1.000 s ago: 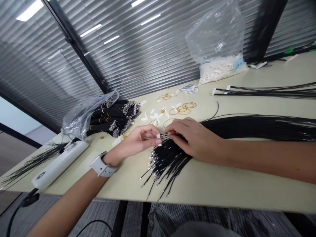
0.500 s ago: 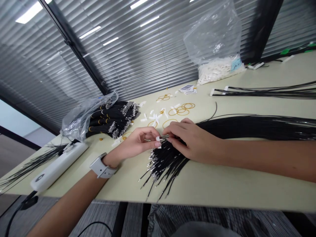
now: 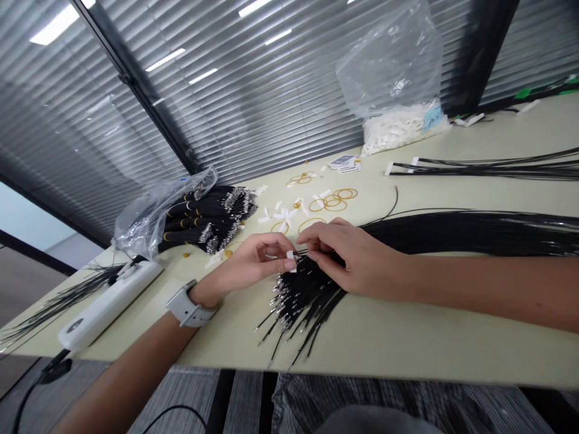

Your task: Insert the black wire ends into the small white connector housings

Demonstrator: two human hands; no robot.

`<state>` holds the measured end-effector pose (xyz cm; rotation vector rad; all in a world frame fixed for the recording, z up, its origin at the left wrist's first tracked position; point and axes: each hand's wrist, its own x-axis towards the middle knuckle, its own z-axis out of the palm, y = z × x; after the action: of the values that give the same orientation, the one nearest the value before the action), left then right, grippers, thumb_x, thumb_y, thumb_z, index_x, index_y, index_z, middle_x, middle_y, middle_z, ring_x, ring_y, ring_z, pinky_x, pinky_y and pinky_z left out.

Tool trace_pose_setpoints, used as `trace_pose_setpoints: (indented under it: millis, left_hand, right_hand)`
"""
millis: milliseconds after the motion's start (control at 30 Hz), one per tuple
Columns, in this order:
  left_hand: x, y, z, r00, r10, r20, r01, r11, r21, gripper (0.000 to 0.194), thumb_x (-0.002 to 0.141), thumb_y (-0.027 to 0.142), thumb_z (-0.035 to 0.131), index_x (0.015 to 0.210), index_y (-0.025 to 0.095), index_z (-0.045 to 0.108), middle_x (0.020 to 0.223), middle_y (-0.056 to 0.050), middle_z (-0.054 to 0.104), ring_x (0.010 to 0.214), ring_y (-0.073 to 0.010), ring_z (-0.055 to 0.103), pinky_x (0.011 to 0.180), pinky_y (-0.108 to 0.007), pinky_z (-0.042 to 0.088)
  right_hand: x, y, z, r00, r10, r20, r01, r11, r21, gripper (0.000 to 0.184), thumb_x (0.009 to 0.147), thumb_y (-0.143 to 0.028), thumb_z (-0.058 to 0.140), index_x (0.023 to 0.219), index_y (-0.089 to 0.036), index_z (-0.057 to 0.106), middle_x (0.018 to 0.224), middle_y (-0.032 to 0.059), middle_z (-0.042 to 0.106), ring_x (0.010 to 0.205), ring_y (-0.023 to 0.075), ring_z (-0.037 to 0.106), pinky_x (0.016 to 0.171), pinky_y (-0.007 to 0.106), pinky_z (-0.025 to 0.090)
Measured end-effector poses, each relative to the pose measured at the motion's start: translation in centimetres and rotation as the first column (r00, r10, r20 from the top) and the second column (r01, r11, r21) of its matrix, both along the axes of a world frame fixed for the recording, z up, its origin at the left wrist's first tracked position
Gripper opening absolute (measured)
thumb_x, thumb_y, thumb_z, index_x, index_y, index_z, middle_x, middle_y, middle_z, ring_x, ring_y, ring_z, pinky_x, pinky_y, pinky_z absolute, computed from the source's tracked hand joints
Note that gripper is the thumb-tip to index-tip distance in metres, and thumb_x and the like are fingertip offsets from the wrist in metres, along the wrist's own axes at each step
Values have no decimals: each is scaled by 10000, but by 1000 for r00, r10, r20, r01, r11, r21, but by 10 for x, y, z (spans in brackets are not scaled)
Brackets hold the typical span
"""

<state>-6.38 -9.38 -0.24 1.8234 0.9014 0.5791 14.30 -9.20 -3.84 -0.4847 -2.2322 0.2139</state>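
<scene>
My left hand (image 3: 253, 262), with a white watch on its wrist, pinches a small white connector (image 3: 290, 258) at its fingertips. My right hand (image 3: 357, 256) rests on a thick bundle of black wires (image 3: 452, 232) and pinches the metal-tipped ends of a few wires right against that connector. The bundle's loose ends (image 3: 294, 307) fan out toward the table's near edge below both hands. More white connectors (image 3: 280, 212) and yellow rubber bands (image 3: 335, 199) lie scattered just beyond my hands.
A clear bag of bound black wire bundles (image 3: 199, 217) lies at the left, with a white power strip (image 3: 106, 307) near the left corner. A plastic bag of white connectors (image 3: 400, 90) stands at the back. Finished wires (image 3: 488, 169) lie at the right.
Both hands stay together over the wire ends; the fingertips have closed in slightly on the connector. Nothing else has moved.
</scene>
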Motion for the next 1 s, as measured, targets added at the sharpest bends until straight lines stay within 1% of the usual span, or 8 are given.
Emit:
trace_pose_setpoints:
  millis: [267, 433, 567, 767, 867, 1000]
  left_hand:
    - [2, -1, 2, 1000, 22, -14, -22, 999, -32, 137, 744, 165, 644, 780, 96, 531, 714, -2, 548, 661, -54, 509, 633, -169, 410]
    - [0, 1, -1, 1000, 19, 0, -19, 1000, -15, 150, 743, 189, 651, 796, 93, 549, 741, -27, 583, 686, -71, 533, 648, -187, 427]
    - [0, 2, -2, 1000, 22, 7, -22, 1000, -11, 160, 719, 184, 672, 792, 95, 560, 742, -29, 598, 691, -75, 549, 657, -190, 442]
    - [2, -1, 2, 1000, 27, -1, -27, 999, -38, 134, 697, 149, 684, 755, 98, 574, 672, -7, 600, 631, -62, 556, 612, -173, 445]
    - [3, -2, 3, 999, 31, -8, -31, 998, -62, 132, 685, 138, 690, 755, 99, 585, 665, -7, 619, 625, -64, 575, 606, -170, 457]
    - [4, -1, 2, 1000, 24, 4, -23, 993, -115, 122, 673, 97, 685, 748, 93, 589, 658, 6, 625, 617, -51, 582, 606, -153, 466]
  right_hand:
    - [0, -1, 1, 1000, -15, -20, 15, 1000, -7, 170, 829, -86, 437, 973, -173, 421, 747, -20, 523, 653, 82, 432, 674, 236, 338]
    - [1, -2, 2, 998, 52, -23, -54, 994, -100, 176, 837, -99, 418, 1001, -164, 406, 746, -16, 505, 629, 69, 431, 588, 205, 330]
    - [1, -3, 2, 998, 56, -8, -57, 991, -122, 161, 850, -117, 406, 1004, -161, 406, 731, -13, 502, 611, 72, 426, 581, 213, 329]
    - [0, -2, 2, 999, 24, 21, -22, 994, -105, 138, 862, -135, 400, 998, -153, 419, 734, -3, 504, 623, 80, 424, 572, 218, 323]
    - [1, -1, 2, 998, 46, 38, -41, 992, -115, 143, 867, -139, 388, 1004, -152, 424, 731, -6, 501, 616, 78, 419, 569, 221, 321]
    - [2, -1, 2, 994, 108, 35, -99, 976, -192, 162, 855, -119, 388, 1009, -159, 418, 729, -15, 493, 600, 68, 423, 568, 214, 325]
